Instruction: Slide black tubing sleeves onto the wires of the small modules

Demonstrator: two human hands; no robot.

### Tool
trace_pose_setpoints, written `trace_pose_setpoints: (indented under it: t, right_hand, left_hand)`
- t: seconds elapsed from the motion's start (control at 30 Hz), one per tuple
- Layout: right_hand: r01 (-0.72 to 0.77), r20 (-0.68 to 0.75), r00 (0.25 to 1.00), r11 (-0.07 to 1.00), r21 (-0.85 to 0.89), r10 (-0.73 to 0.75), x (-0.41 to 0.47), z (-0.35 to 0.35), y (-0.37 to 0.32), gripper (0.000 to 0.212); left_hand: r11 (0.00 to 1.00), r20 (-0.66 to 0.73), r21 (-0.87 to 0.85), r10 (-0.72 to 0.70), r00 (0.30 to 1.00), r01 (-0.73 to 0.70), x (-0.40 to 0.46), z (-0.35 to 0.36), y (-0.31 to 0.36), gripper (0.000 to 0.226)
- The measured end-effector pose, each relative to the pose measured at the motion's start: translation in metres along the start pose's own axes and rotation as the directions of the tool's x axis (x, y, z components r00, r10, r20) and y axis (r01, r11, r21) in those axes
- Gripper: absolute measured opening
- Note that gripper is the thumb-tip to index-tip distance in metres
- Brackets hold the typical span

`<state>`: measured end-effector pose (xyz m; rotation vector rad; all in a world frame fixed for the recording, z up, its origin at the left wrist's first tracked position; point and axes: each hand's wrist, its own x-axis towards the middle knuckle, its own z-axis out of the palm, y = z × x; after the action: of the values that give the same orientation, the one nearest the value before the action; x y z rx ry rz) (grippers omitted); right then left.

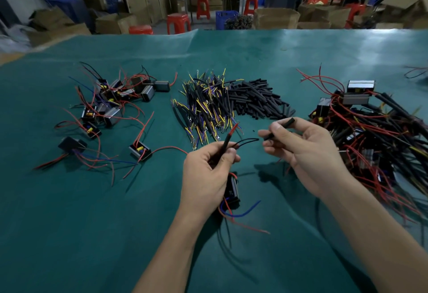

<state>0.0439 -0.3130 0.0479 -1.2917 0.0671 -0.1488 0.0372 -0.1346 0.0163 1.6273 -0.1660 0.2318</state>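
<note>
2 hands are at work above the green tabletop. The left hand grips the wires of one small module, which hangs below the palm; a red wire with a black sleeve already on its lower part sticks up from the fingers, and 2 thin black wires point right. The right hand pinches a loose black tubing sleeve between thumb and fingers, its lower end just beside the black wire tips but apart from them.

Behind lie the pile of loose sleeves, a bundle of yellow and purple leads, unsleeved modules to the left, and a heap of what look like finished ones to the right.

The likely trouble from here is at the mouth of the sleeve. The 2 black wire tips are splayed, so one may catch on the rim and fold back, or only 1 may enter. The wires are limp, and pushing from too far behind the tips would probably buckle them. The dangling module could also swing and pull the tips off line.
</note>
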Motion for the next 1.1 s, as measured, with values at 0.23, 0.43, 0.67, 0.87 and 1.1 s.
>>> trace_pose_setpoints:
  t: [0.23,0.43,0.67,0.87,1.1]
  right_hand:
    - [-0.048,0.003,0.999,0.995,0.092,0.048,-0.004,0.008,0.0,0.009]
    - [0.002,-0.057,0.998,0.995,0.103,0.004,-0.004,0.008,-0.001,0.007]
    - [0.047,-0.021,0.999,0.998,0.039,-0.046,-0.007,0.014,0.004,0.008]
    - [-0.082,-0.021,0.996,0.967,0.241,0.09,-0.006,0.017,0.007,0.017]
    - [-0.075,0.039,0.997,0.98,0.186,0.069,-0.012,0.023,0.015,0.017]
  left_hand:
    - [1.0,-0.024,-0.02,-0.005,1.0,0.004,0.0,0.0,0.001,0.021]
    - [1.0,-0.031,-0.029,-0.013,0.999,0.012,0.0,0.0,0.0,0.018]
    - [1.0,-0.029,-0.01,-0.004,1.0,0.004,0.001,0.001,-0.001,0.019]
    - [0.999,-0.003,-0.047,0.007,1.0,-0.007,-0.001,0.001,-0.001,0.023]
    - [0.998,0.037,-0.031,0.047,0.998,-0.046,-0.001,0.001,-0.004,0.025]
